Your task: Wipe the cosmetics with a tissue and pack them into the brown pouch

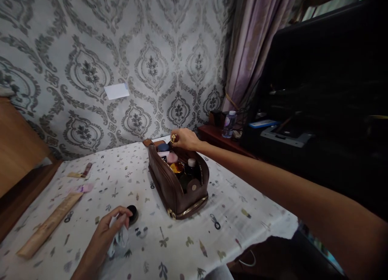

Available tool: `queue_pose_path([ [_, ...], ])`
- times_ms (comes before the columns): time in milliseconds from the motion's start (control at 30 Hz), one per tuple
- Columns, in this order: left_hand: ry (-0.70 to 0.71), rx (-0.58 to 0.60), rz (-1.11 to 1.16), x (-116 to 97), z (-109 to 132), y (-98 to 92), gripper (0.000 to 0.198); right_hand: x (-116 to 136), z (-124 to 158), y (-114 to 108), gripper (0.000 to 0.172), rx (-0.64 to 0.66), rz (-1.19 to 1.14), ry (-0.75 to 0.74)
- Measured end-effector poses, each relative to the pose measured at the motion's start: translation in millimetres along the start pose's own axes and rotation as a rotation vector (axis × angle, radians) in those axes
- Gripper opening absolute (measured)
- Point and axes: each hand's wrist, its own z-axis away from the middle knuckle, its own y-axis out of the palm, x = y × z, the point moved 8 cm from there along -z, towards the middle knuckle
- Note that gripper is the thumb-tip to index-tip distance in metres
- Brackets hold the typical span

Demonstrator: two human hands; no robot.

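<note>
A brown leather pouch (169,183) stands open on the patterned tablecloth (212,239), packed with small bottles and jars (178,164). My right hand (184,139) reaches over its far end, fingers pinched on a small gold-capped item (173,138). My left hand (110,227) rests on the cloth near the front, fingers closed around a crumpled white tissue (120,236). A small round black jar (132,213) sits right beside its fingertips.
A long tan box (48,225) lies at the left, with a pink packet (85,187) and a small stick-like item (83,172) behind it. A water bottle (229,124) stands on a dark side table by the curtain. Dark furniture fills the right.
</note>
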Motion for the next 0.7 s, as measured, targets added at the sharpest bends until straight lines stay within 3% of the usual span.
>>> queue_pose_path([
  [367, 0.015, -0.010, -0.033, -5.3, 0.8, 2.2, 0.044, 16.0, -1.7, 13.2, 0.023, 0.064, 0.241, -0.200],
  [700, 0.009, -0.021, -0.040, -6.4, 2.2, 2.2, 0.043, 36.0, 7.3, 24.6, 0.024, 0.172, 0.199, -0.399],
])
